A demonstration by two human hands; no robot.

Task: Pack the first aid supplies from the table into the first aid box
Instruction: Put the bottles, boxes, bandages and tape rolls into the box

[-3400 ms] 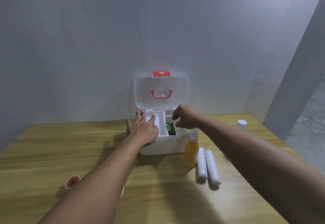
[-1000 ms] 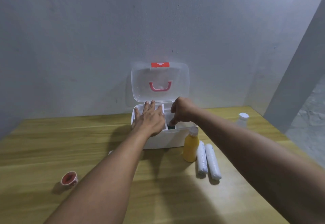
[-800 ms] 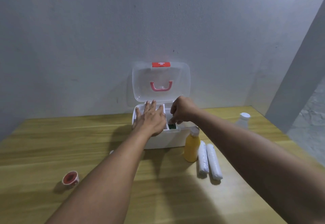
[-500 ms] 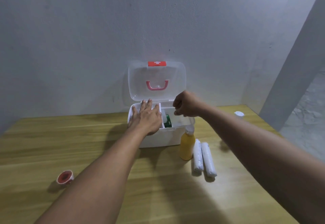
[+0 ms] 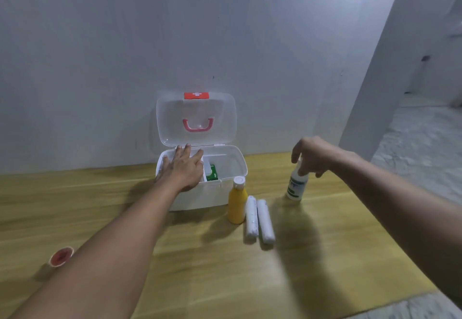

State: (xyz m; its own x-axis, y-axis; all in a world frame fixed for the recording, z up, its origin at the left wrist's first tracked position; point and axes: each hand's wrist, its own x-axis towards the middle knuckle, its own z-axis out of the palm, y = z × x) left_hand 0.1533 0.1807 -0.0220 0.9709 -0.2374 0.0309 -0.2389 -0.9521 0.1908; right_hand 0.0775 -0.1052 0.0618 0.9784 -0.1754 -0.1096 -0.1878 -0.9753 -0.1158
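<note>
The white first aid box [image 5: 233, 168] stands open at the table's back, its clear lid [image 5: 196, 118] upright against the wall. A green packet [image 5: 212, 172] lies inside. My left hand [image 5: 183, 168] rests flat, fingers spread, on the box's left half. To the right of the box, my right hand [image 5: 312, 154] curls over the top of a small white bottle [image 5: 296, 186], hiding its cap; the bottle leans slightly. A yellow bottle [image 5: 237, 205] stands at the box's front right corner. Two white gauze rolls [image 5: 258, 218] lie side by side next to it.
A small round red-centred item [image 5: 60, 256] sits on the wooden table [image 5: 212, 276] at the front left, beside my left forearm. The wall runs just behind the box. The table's right edge drops to a grey floor [image 5: 425, 143].
My right hand has left the box and swung right onto the white bottle's top. My left hand stays on the box. The view has shifted slightly.
</note>
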